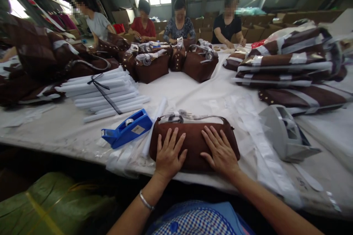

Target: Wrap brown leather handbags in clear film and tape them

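Note:
A brown handbag (194,147) lies on the white-covered table right in front of me, its strap and some clear wrapping along the far edge. My left hand (168,154) rests flat on the bag's left part, fingers spread. On its right part lies my right hand (220,150), also flat with fingers apart. Neither hand grips anything. To the left of the bag stands a blue tape dispenser (128,128). A grey tape dispenser (288,134) is off to the right. Between the blue dispenser and the bag runs a white paper roll (156,125), partly hidden.
A bundle of white rolls (102,93) tied with a dark ribbon lies at left. Wrapped brown bags (289,66) are stacked at right; more brown bags (151,66) stand across the table. Clear plastic sleeves (261,154) lie beside my right arm. Several people sit opposite.

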Demonstrator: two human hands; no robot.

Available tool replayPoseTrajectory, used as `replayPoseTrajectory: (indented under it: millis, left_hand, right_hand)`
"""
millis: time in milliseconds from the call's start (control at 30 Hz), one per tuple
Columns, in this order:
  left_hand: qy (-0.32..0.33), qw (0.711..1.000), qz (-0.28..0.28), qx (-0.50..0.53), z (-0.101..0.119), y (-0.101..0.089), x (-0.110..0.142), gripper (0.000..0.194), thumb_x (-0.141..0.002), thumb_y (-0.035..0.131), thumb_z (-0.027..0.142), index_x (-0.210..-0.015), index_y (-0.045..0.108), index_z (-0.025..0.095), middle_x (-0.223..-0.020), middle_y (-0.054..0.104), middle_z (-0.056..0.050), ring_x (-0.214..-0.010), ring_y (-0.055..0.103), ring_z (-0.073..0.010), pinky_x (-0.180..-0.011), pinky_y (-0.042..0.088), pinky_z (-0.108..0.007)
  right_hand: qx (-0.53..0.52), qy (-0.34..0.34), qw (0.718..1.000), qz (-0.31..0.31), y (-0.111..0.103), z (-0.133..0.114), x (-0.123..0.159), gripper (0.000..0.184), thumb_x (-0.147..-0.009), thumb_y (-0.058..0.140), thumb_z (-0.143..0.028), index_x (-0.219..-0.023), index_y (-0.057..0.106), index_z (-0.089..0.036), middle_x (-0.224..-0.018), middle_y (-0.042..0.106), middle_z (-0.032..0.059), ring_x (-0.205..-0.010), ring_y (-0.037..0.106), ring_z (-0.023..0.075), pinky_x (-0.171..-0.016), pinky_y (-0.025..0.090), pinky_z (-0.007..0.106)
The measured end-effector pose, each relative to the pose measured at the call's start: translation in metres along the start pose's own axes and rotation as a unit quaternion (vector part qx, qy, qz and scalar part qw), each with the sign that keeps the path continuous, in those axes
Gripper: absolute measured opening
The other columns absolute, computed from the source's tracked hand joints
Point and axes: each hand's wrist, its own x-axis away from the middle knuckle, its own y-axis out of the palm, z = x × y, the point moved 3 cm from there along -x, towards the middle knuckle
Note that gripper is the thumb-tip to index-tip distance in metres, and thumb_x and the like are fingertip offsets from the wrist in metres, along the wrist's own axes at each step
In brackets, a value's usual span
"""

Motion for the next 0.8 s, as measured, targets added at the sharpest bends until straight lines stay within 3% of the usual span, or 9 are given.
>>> replayPoseTrajectory:
  millis: [67,133,200,300,367,500,600,733,800]
  left_hand:
    - [0.007,1.0,0.004,0.0,0.001,0.0,0.002,0.057,-0.096,0.053,0.042,-0.15,0.04,0.028,-0.159,0.035,-0.009,-0.147,0.031,-0.0327,-0.12,0.018,-0.06]
    - [0.011,1.0,0.016,0.0,0.0,-0.001,0.003,0.058,-0.095,0.054,0.042,-0.15,0.041,0.027,-0.158,0.036,-0.01,-0.147,0.031,-0.0329,-0.12,0.018,-0.06]
    - [0.012,1.0,0.021,0.001,-0.001,-0.002,0.004,0.059,-0.095,0.055,0.042,-0.15,0.04,0.027,-0.158,0.036,-0.01,-0.147,0.031,-0.0327,-0.12,0.018,-0.059]
    - [0.009,1.0,0.028,0.006,-0.003,-0.002,0.004,0.062,-0.095,0.055,0.042,-0.152,0.037,0.024,-0.157,0.037,-0.011,-0.147,0.031,-0.0316,-0.122,0.016,-0.058]
    - [0.005,0.999,0.033,0.009,-0.003,-0.001,0.004,0.065,-0.095,0.053,0.041,-0.153,0.032,0.019,-0.157,0.038,-0.013,-0.147,0.03,-0.0314,-0.122,0.016,-0.058]
    - [0.014,0.999,0.032,0.01,-0.002,0.003,0.008,0.064,-0.097,0.05,0.034,-0.155,0.029,0.016,-0.156,0.038,-0.014,-0.148,0.03,-0.0301,-0.121,0.017,-0.057]
    - [0.02,1.0,0.023,0.004,-0.001,0.005,0.01,0.058,-0.096,0.051,0.032,-0.152,0.036,0.025,-0.158,0.036,-0.011,-0.148,0.03,-0.03,-0.121,0.018,-0.057]
    - [0.01,1.0,0.023,-0.002,-0.001,0.003,0.009,0.054,-0.095,0.054,0.03,-0.148,0.043,0.031,-0.16,0.033,-0.009,-0.147,0.032,-0.0312,-0.119,0.022,-0.059]
    - [0.008,1.0,0.027,0.002,-0.001,0.002,0.008,0.054,-0.095,0.054,0.03,-0.148,0.043,0.031,-0.159,0.034,-0.009,-0.147,0.032,-0.0312,-0.119,0.023,-0.059]
  right_hand:
    - [0.01,0.012,0.999,-0.05,0.031,0.003,0.013,0.076,-0.099,0.049,-0.043,-0.159,0.011,-0.016,-0.162,0.026,0.0133,-0.148,0.025,0.0335,-0.119,0.026,0.059]
    - [0.012,0.008,0.999,-0.047,0.034,0.004,0.012,0.075,-0.098,0.05,-0.044,-0.159,0.016,-0.016,-0.162,0.025,0.0139,-0.148,0.024,0.0339,-0.119,0.026,0.059]
    - [0.002,-0.007,1.0,-0.01,0.01,-0.001,0.0,0.074,-0.099,0.047,-0.046,-0.159,0.015,-0.015,-0.162,0.024,0.0144,-0.148,0.024,0.0345,-0.119,0.025,0.059]
    - [-0.023,-0.007,0.994,0.108,-0.04,-0.016,-0.018,0.075,-0.1,0.037,-0.053,-0.16,0.011,-0.016,-0.163,0.02,0.0138,-0.149,0.019,0.0372,-0.121,0.016,0.062]
    - [-0.034,-0.009,0.988,0.149,-0.05,-0.027,-0.023,0.075,-0.1,0.032,-0.056,-0.16,0.008,-0.017,-0.164,0.019,0.0128,-0.15,0.014,0.0372,-0.121,0.011,0.064]
    - [-0.024,-0.108,0.994,0.02,0.006,-0.045,-0.01,0.076,-0.101,0.041,-0.049,-0.159,0.008,-0.012,-0.161,0.028,0.0141,-0.15,0.019,0.0288,-0.123,0.021,0.051]
    - [-0.012,-0.105,0.992,-0.068,0.043,-0.045,0.006,0.078,-0.098,0.052,-0.047,-0.157,0.019,-0.009,-0.161,0.028,0.0157,-0.149,0.022,0.0314,-0.12,0.028,0.052]
    - [-0.033,-0.12,0.99,-0.07,0.029,-0.034,0.021,0.065,-0.099,0.052,-0.039,-0.156,0.028,-0.016,-0.158,0.035,0.0095,-0.148,0.028,0.0277,-0.122,0.026,0.049]
    - [-0.038,-0.042,0.998,-0.023,0.013,-0.012,0.032,0.058,-0.1,0.049,-0.034,-0.155,0.032,-0.023,-0.155,0.042,0.0058,-0.147,0.031,0.0282,-0.123,0.023,0.053]
